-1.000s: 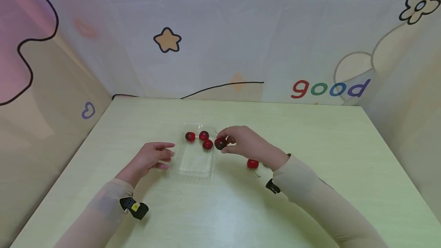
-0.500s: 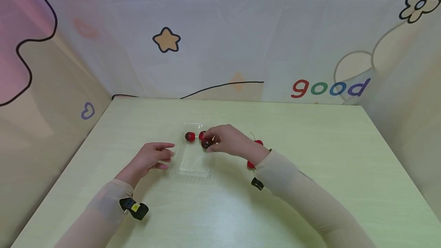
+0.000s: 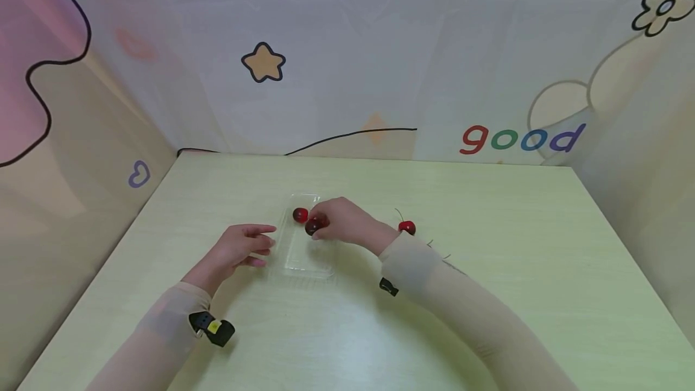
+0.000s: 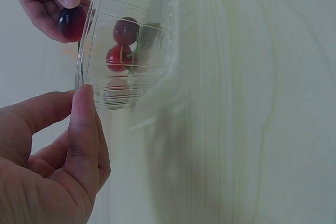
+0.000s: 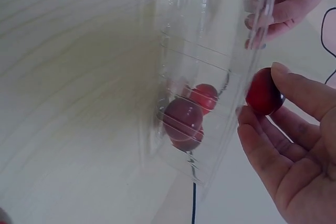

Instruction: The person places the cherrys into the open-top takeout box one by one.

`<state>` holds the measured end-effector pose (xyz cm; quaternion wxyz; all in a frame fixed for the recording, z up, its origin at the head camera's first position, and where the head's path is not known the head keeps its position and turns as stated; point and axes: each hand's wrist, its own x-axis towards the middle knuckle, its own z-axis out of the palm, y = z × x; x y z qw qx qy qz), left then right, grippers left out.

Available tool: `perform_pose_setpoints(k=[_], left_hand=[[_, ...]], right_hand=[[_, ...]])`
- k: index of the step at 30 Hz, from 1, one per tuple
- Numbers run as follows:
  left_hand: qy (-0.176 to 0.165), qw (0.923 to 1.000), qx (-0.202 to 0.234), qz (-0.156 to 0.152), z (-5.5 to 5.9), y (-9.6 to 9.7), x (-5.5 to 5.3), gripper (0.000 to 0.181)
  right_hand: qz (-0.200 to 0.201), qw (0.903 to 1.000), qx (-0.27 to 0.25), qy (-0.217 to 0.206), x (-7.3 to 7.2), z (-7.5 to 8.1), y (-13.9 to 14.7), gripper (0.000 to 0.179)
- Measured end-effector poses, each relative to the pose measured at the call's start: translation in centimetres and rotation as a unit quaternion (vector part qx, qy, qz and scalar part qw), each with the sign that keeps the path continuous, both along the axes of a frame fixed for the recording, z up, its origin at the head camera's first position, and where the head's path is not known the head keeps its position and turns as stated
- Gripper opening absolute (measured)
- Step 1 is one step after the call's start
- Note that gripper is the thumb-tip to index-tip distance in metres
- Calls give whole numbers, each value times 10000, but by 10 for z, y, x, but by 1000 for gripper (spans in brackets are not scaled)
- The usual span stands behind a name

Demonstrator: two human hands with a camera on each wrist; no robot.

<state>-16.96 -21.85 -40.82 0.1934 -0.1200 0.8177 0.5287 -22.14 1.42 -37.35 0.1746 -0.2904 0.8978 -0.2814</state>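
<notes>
My right hand (image 3: 341, 221) pinches a dark red cherry (image 5: 265, 92) between thumb and fingers, above the clear plastic container (image 3: 304, 261). Inside lie several cherries, among them a bright red one (image 3: 300, 215) at the far left in the head view; the hand hides others there. Through the wall, the right wrist view shows a darker cherry (image 5: 182, 119) grouped with them. My left hand (image 3: 239, 250) is at the container's left side, fingers loosely extended. In the left wrist view its fingertips (image 4: 82, 100) meet the rim.
A cherry with a stem (image 3: 407, 227) lies on the pale wooden table (image 3: 488, 216), right of the container. Thin stems (image 3: 446, 256) show beside the right sleeve, which covers what they belong to. A printed cloth backdrop (image 3: 347, 65) encloses the table's back and sides.
My right hand has moved left with the dark cherry, from the container's right edge to over its inside. The sleeve now covers a red cherry on the table. My left hand has stayed put.
</notes>
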Motion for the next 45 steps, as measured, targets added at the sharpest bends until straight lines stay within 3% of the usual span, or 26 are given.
perform_pose_setpoints(k=[30, 45], left_hand=[[-49, 10000, 72, -11, 1, -2, -1, 46], [68, 9998, 128, -110, 2, -3, 0, 46]], right_hand=[[-195, 9988, 440, -83, -20, -17, -23, 33], [-330, 9968, 724, -29, -24, -20, -35, 25]])
